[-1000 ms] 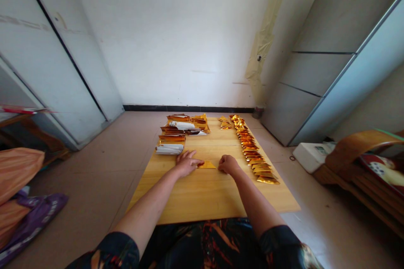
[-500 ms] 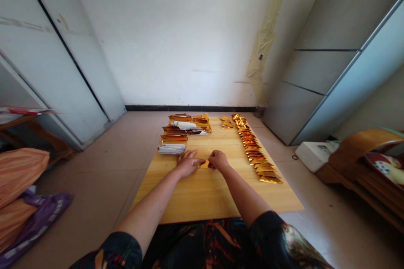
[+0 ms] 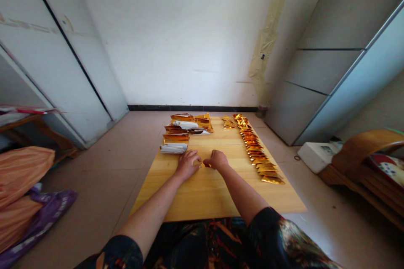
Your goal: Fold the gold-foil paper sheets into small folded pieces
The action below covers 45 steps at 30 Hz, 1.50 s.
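Note:
A small piece of gold foil paper (image 3: 206, 165) lies on the wooden table (image 3: 205, 201) between my hands, mostly covered by fingers. My left hand (image 3: 187, 165) rests at its left end, thumb and fingertips closed on the edge. From the other side my right hand (image 3: 219, 160) pinches the right end with bent fingers. Folded gold pieces (image 3: 252, 145) stand in a long overlapping row along the table's right side. Close to my left hand are stacks of gold-and-white paper sheets (image 3: 173, 147), some with white backs up.
More gold paper stacks (image 3: 192, 122) lie at the table's far left. A few folded gold pieces (image 3: 227, 122) sit at the far edge. A grey fridge (image 3: 303, 75) and a wooden chair (image 3: 353, 159) stand right; orange and purple bags (image 3: 28, 201) lie left.
My left hand's fingers have drawn in from lying flatter to a pinch at the paper. The right hand shifts slightly left over it, and less gold shows. The view has moved slightly.

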Available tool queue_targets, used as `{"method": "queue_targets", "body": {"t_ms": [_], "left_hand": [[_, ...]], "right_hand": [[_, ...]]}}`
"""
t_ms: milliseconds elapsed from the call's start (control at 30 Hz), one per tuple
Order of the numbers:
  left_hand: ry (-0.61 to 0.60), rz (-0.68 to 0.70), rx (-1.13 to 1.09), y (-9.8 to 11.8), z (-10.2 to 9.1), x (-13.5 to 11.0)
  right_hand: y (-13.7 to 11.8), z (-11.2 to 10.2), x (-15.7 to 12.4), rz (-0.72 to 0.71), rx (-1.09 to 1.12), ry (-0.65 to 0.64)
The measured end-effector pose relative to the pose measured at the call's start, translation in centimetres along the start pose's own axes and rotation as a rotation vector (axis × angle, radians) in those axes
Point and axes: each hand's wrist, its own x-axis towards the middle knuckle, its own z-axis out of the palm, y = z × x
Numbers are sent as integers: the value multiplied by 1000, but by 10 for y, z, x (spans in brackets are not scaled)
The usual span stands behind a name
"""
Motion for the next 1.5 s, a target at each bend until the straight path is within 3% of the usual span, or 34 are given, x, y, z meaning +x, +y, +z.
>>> {"method": "queue_targets", "body": {"t_ms": [200, 433, 633, 867, 1033, 1167, 1300, 1500], "left_hand": [[-1, -50, -27, 5, -3, 2], [-83, -49, -4, 11, -7, 3], [-267, -11, 75, 15, -11, 5], [-498, 5, 97, 24, -23, 25], [-578, -17, 85, 26, -26, 36], [-592, -25, 101, 27, -25, 36], [-603, -36, 101, 27, -26, 36], [-611, -27, 111, 30, -29, 35]], "right_hand": [[-11, -4, -5, -30, -111, -8], [-2, 3, 9, -16, -53, -9], [7, 2, 18, 12, 78, -15], [24, 5, 12, 48, 413, -104], [31, 4, 13, 71, 202, 27], [29, 0, 13, 87, 173, 5], [31, -2, 3, -15, 169, -5], [46, 5, -15, -368, -2, 129]]}}
